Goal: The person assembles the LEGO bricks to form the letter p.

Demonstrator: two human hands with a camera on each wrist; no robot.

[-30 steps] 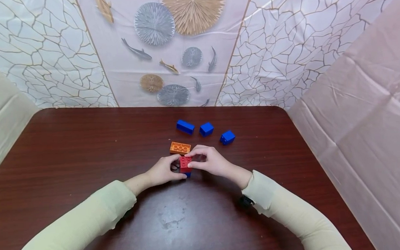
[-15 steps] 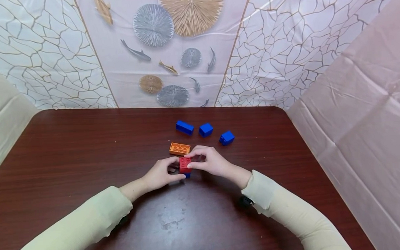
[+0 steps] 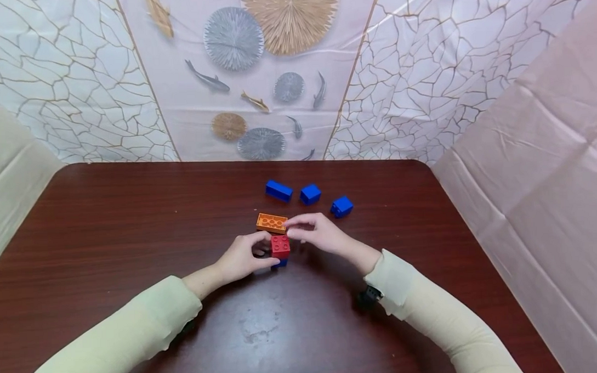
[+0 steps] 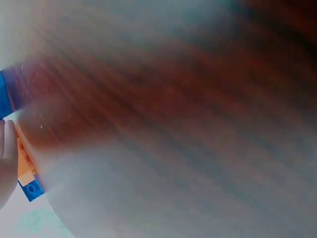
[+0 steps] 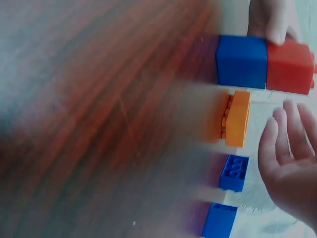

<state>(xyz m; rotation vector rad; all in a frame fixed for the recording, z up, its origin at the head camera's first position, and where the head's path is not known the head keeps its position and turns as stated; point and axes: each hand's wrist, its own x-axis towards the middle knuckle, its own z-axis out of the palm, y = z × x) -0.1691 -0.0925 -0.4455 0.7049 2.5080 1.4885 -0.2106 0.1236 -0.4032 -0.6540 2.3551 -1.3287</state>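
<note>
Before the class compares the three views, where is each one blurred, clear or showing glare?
Head: red brick fairly sharp, pale glare on the near middle of the table. Left wrist: table smeared across most of the frame, with a pale haze low down. Right wrist: table blurred at left, red brick much clearer at right.

A small, closed-in spot, much like a draped booth; whether it is part of a home, a lab or an office cannot be told. A dark wood-grain table (image 3: 107,215) with rounded far corners spans the lower frame. Across the top rises a creased, glossy printed sheet (image 3: 190,132) showing fish (image 3: 207,77) and ribbed discs (image 3: 234,38). Plain creased coverings, a cream panel (image 3: 12,180) and a pinkish panel (image 3: 539,161), line the left and right edges.
</note>
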